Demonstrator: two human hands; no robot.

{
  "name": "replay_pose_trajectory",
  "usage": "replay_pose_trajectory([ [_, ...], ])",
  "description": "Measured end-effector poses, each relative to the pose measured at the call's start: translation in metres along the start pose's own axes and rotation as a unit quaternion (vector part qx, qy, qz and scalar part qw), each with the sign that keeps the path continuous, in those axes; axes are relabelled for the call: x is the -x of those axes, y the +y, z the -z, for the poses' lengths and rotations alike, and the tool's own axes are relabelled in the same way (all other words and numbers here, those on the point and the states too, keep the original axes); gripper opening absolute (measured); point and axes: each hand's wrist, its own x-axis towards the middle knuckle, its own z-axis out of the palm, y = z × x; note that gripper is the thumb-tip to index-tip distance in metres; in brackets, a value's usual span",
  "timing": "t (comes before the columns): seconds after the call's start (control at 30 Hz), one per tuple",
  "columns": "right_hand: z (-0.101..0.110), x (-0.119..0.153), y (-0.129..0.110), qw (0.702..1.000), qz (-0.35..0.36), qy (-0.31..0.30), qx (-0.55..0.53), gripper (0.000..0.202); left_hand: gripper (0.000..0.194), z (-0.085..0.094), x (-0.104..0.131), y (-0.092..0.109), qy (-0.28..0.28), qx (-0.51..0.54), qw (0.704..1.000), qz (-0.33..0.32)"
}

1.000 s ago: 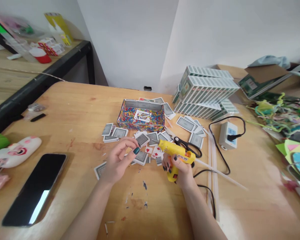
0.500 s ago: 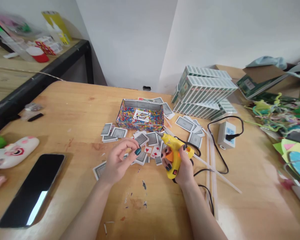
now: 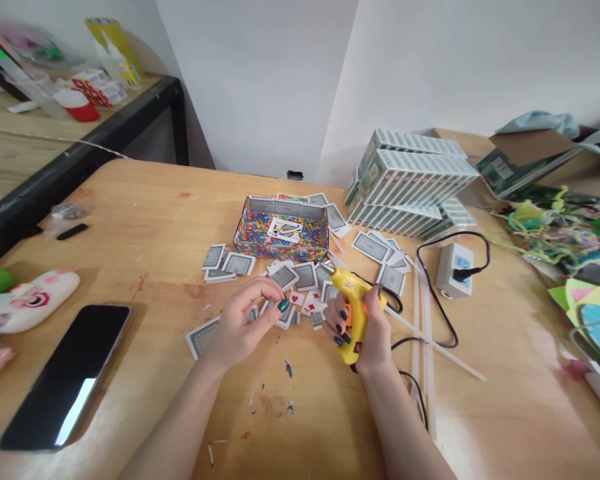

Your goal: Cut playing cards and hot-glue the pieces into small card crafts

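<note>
My right hand (image 3: 367,327) is wrapped round a yellow glue gun (image 3: 354,300), its nozzle pointing up and left and a clear glue stick out of its back. My left hand (image 3: 250,323) hovers above the scattered playing cards (image 3: 239,264), thumb and forefinger brought together; anything between them is too small to make out. Behind both hands stands an open box (image 3: 281,251) with a colourful speckled pattern. Grey card backs line its rear wall, and a face card (image 3: 285,230) lies on its floor.
Stacked card packs (image 3: 415,177) stand at the back right, beside a power socket (image 3: 454,270) with a black cable. Long glue sticks (image 3: 424,347) lie right of my right hand. A phone (image 3: 65,377) is at the left, and colourful scraps (image 3: 555,227) lie far right.
The glue gun in my right hand has shifted slightly right and down, its body more upright. My left hand has moved a little to the right.
</note>
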Motion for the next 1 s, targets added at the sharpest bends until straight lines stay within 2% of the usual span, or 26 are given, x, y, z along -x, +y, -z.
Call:
replay_pose_trajectory([
  [0.33, 0.007, -0.004, -0.002, 0.994, -0.046, -0.044, -0.089, 0.064, 0.006, -0.002, 0.0, -0.001, -0.006, -0.04, 0.999, -0.014],
  [0.5, 0.007, -0.004, -0.003, 0.993, -0.051, -0.044, -0.101, 0.062, 0.005, -0.002, -0.001, 0.0, -0.021, -0.055, 0.998, -0.018],
  [0.63, 0.005, -0.004, -0.002, 0.998, -0.015, 0.009, -0.061, 0.057, 0.006, -0.003, -0.002, 0.0, -0.025, -0.073, 0.997, -0.017],
  [0.8, 0.011, -0.007, -0.003, 0.989, 0.039, 0.133, -0.046, 0.021, 0.004, -0.003, -0.003, -0.003, 0.014, -0.112, 0.993, -0.023],
  [0.87, 0.018, -0.009, -0.008, 0.987, 0.061, 0.144, -0.042, 0.018, 0.005, -0.002, -0.004, -0.003, 0.022, -0.117, 0.993, -0.026],
  [1.0, 0.033, -0.012, -0.019, 0.986, 0.092, 0.135, -0.019, 0.027, 0.005, -0.001, -0.005, -0.002, 0.026, -0.127, 0.991, -0.021],
])
